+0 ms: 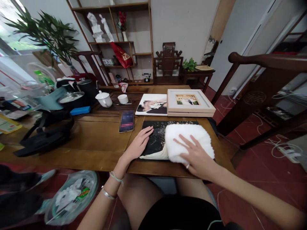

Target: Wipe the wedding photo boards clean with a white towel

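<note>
A dark photo panel (154, 142) lies flat near the table's front edge, printed with pale specks and what looks like the train of a white dress. My left hand (141, 140) rests on its left edge, fingers stretched out and close together. Over the panel's right part is a fluffy white cloth (203, 135), which hides much of the picture. My right hand (195, 156) lies flat on top of the cloth with its fingers spread, a ring on one finger.
Behind the panel lie a photo print (152, 103) and a pale framed picture (192, 102). A phone (127, 121), a white teapot (104, 99), a cup (123, 99) and a black bag (48, 127) are to the left. A lined bin (72, 198) stands below; a wooden chair (259, 80) is at right.
</note>
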`<move>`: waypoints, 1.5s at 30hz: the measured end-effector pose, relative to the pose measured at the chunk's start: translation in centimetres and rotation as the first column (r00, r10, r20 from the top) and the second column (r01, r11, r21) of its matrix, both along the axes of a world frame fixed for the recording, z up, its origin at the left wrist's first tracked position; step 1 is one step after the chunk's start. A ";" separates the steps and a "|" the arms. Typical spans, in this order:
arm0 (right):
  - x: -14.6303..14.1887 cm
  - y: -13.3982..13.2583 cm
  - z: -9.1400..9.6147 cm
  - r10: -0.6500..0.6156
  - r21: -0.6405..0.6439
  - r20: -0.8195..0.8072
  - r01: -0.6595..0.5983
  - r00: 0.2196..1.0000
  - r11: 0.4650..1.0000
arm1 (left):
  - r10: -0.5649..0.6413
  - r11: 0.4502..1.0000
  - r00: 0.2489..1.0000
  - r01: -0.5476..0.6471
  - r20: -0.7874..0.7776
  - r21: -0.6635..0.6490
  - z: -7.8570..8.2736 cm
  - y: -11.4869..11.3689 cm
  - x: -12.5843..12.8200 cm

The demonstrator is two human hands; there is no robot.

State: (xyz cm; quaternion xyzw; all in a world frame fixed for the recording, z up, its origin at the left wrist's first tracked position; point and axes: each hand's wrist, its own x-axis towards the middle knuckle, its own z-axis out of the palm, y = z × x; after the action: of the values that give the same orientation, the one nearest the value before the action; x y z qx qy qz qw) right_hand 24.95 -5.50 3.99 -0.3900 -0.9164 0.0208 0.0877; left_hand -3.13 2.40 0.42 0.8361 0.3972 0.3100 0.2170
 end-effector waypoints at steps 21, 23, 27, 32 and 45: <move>0.5 3.0 -0.2 -0.281 0.071 0.027 0.278 0.959 0.958 | 0.003 1.000 1.000 -0.003 0.005 0.000 -0.1 0.1 -0.1; -2.0 1.6 0.1 -0.215 0.022 0.036 0.215 0.976 0.976 | 0.008 1.000 1.000 -0.008 0.005 -0.006 0.0 0.1 -0.1; -6.7 -1.3 0.8 0.013 -0.075 -0.001 -0.013 1.000 0.997 | 0.000 1.000 1.000 0.001 0.013 -0.022 0.1 0.1 -0.2; -6.8 -0.6 1.3 0.069 -0.123 -0.026 -0.072 0.997 0.990 | -0.008 1.000 0.999 0.010 0.046 -0.028 0.1 0.0 -0.2; -9.0 0.8 0.2 -0.092 0.063 0.030 0.090 0.995 0.994 | 0.004 1.000 0.999 -0.003 0.041 -0.019 -0.2 0.1 -0.2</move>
State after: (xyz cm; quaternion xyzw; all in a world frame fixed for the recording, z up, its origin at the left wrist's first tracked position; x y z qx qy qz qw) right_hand 15.93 -4.67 4.15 -0.4287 -0.8992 -0.0180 0.0855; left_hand -3.35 2.47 0.26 0.8268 0.3970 0.3237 0.2324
